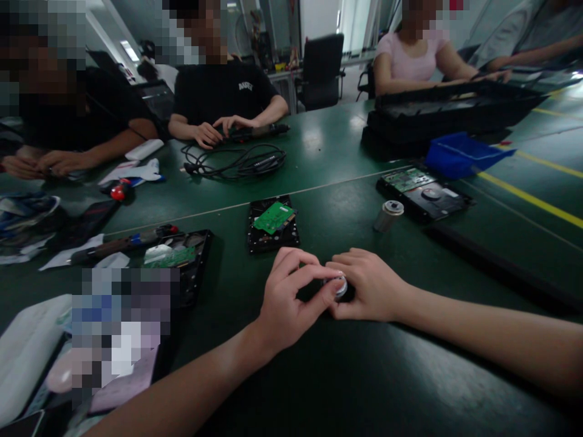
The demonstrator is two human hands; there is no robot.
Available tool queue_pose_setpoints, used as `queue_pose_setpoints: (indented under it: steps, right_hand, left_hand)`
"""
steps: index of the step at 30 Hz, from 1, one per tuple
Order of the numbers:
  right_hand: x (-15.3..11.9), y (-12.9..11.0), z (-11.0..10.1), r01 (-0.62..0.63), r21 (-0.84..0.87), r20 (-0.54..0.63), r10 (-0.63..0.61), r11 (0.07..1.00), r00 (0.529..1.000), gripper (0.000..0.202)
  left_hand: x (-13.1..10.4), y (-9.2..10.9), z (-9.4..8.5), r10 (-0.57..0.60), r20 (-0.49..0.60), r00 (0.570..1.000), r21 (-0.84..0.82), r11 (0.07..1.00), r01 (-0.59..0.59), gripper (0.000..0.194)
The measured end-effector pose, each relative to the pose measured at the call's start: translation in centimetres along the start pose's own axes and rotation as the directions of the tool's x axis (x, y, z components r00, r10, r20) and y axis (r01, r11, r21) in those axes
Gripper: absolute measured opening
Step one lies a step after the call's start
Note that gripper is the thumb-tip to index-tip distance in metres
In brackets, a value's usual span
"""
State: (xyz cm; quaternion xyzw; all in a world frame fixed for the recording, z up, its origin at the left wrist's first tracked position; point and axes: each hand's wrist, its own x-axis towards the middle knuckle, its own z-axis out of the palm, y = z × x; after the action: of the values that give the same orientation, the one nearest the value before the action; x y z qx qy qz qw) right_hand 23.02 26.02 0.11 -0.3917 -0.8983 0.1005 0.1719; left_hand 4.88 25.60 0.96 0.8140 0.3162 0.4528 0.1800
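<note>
The left hand (286,297) pinched a small round silver metal part (340,287) between nearly closed fingers; the right hand (371,285) curled alongside, seemingly bracing it, grip unclear.

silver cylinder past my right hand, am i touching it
No, the silver cylinder stands on the table, apart from the left hand and right hand.

"L hand (291,297)?"
"Thumb & index tips pinched, other fingers bent; L forearm (195,370) slants in from bench's (346,388) near-edge side."
"R hand (367,285)?"
"Curled, knuckles up, just beside L fingertips; R forearm (492,334) in from R, wrist approx. straight."
</note>
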Motion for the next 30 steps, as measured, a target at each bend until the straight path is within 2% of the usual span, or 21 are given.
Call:
queue_pose_setpoints:
  steps: [4,10,17,24,27,30]
  right_hand:
    - [0.06,0.04,0.05,0.000,-0.001,-0.015,0.000,1.000,1.000,0.025]
    - [0.07,0.14,0.16,0.004,-0.004,-0.029,-0.004,1.000,1.000,0.024]
    - [0.05,0.11,0.12,0.012,0.003,0.002,-0.012,1.000,1.000,0.026]
    - [0.02,0.02,0.05,-0.007,0.001,0.006,0.007,1.000,1.000,0.028]
    - [0.03,0.00,0.05,-0.013,-0.002,0.000,0.013,1.000,1.000,0.032]
    - [0.04,-0.05,0.00,-0.020,0.000,-0.002,0.020,1.000,1.000,0.034]
  left_hand:
    - [-0.01,-0.01,0.02,-0.045,0.037,0.998,-0.001,0.999,0.045,0.011]
    - [0.02,-0.06,0.03,-0.046,0.047,0.998,-0.022,0.999,0.047,0.012]
    - [0.08,0.03,0.01,-0.045,0.003,0.999,-0.035,0.998,0.045,0.006]
    - [-0.23,-0.09,0.04,-0.026,-0.093,0.995,-0.030,0.999,0.023,0.004]
    - [-0.30,-0.39,0.05,-0.118,-0.142,0.983,0.072,0.989,0.129,0.007]
    - [-0.25,-0.84,0.09,-0.292,-0.189,0.938,0.242,0.911,0.333,0.010]
